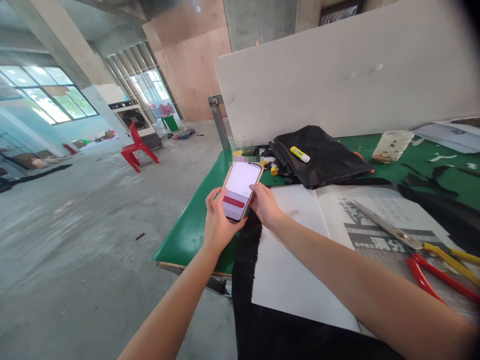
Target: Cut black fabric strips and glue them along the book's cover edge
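A smartphone (pixel 240 184) with a lit screen is held upright-tilted over the left part of the green table. My left hand (pixel 219 222) is wrapped round its lower left side, thumb along the edge. My right hand (pixel 265 204) grips its right side, the thumb over the screen. Below and to the right of the hands, an open book (pixel 288 245) with a blank white page and a printed page lies on black cloth (pixel 243 280). Scissors (pixel 405 239) with red and yellow handles rest on the printed page.
Behind the book, a folded black cloth (pixel 318 160) carries a yellow glue stick (pixel 300 154). A clear plastic cup (pixel 392 146) stands on the green table (pixel 187 230). A white board (pixel 318 85) rises behind. A red chair (pixel 138 147) is on the floor at left.
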Available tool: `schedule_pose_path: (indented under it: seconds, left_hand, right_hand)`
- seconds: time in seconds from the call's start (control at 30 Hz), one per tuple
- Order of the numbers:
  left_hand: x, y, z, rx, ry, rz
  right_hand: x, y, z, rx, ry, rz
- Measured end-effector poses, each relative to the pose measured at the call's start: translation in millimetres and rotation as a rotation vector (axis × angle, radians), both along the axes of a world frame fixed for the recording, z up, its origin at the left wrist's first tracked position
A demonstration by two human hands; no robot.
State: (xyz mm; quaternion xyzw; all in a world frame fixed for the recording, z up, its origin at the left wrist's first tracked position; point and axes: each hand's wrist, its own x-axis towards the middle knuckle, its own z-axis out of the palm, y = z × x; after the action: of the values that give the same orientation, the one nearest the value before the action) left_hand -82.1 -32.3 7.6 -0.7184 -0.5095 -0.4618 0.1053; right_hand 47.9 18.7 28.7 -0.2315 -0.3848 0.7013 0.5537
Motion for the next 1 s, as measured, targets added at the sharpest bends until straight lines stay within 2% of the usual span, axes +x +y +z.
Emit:
schedule_pose_path:
  seconds: [0.2, 0.47, 0.67, 0.9, 1.0]
  left_hand:
    - [1, -1, 0.0, -0.003, 0.018, -0.004]
    - [1, -1, -0.6, 0.014, 0.079, 0.008]
    - [1, -1, 0.4, 0.001, 0.068, 0.009]
    - [2, 0, 0.6, 0.035, 0.03, 0.042]
    - [2, 1, 1.0, 0.043, 0.012, 0.054]
  right_hand:
    - [4, 2, 2.3, -0.041, 0.009, 0.01]
    - [7, 6, -0.1, -0.109, -0.098, -0.068]
    - [8, 8, -2.7, -0.052, -0.059, 0.004]
    - [-2, 6, -4.6, -0.117, 0.073, 0.05]
    - [-5, 4, -5.1, -0.086, 0.064, 0.063]
